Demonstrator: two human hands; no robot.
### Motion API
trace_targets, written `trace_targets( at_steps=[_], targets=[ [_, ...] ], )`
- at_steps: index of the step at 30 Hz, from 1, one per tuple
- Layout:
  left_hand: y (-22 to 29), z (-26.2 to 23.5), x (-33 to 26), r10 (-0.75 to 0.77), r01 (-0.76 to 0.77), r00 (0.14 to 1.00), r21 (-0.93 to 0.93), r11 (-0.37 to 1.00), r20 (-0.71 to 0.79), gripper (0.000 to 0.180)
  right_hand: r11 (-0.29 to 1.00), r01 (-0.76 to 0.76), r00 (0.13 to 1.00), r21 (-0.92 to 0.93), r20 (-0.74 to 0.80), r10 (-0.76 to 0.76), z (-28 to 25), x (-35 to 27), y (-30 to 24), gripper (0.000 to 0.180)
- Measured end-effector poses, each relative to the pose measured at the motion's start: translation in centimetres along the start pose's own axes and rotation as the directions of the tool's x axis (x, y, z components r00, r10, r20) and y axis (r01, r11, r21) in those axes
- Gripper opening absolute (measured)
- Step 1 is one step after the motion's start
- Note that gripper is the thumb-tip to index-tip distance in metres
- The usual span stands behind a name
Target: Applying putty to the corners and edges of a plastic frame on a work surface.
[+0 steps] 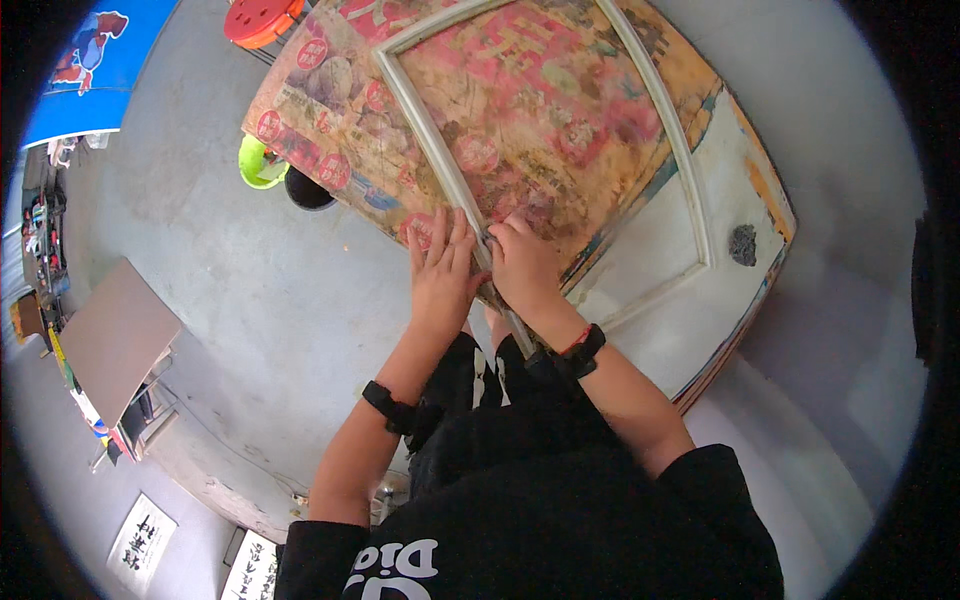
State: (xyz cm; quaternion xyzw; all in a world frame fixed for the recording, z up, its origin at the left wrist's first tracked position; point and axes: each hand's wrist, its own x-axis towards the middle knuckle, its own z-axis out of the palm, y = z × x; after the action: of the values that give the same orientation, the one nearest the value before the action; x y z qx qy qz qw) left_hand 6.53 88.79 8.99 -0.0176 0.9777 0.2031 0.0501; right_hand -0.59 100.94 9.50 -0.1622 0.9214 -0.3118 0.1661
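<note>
Frame [560,150], pale metal, one: lying flat on worktop [740,160], near corner at its edge. Step judged: pressing that corner joint together. Left hand [442,268], fingers flat and slightly spread beside the rail; right hand [522,262], fingers curled over it. Next move needs firm, even pressure. Stools [262,20]: two.

My worktable [560,110] papered in faded pink, red and yellow print with red round badges, its white bare patch at four o'clock, pale grey frame [440,160] across it, lime-green stool [258,165] at ten o'clock, black wristbands, grey floor [230,300]
</note>
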Motion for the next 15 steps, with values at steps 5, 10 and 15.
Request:
trace_targets(
  at_steps=[5,10,15],
  targets=[
    [0.0,0.0,0.1,-0.017,0.015,1.000,-0.052,0.999,-0.024,0.061,0.996,0.083,0.996,-0.019,-0.035,-0.084,0.6,4.1,-0.5,0.009],
    [0.1,-0.3,-0.1,0.011,-0.010,1.000,-0.044,0.999,0.007,0.059,0.967,0.180,0.979,-0.183,-0.060,-0.193,0.7,12.5,-3.4,0.010],
    [0.1,0.1,0.1,0.037,-0.037,0.999,0.027,0.999,0.033,0.058,0.963,0.212,0.975,-0.163,-0.029,-0.220,1.0,16.5,-3.6,0.012]
  ],
)
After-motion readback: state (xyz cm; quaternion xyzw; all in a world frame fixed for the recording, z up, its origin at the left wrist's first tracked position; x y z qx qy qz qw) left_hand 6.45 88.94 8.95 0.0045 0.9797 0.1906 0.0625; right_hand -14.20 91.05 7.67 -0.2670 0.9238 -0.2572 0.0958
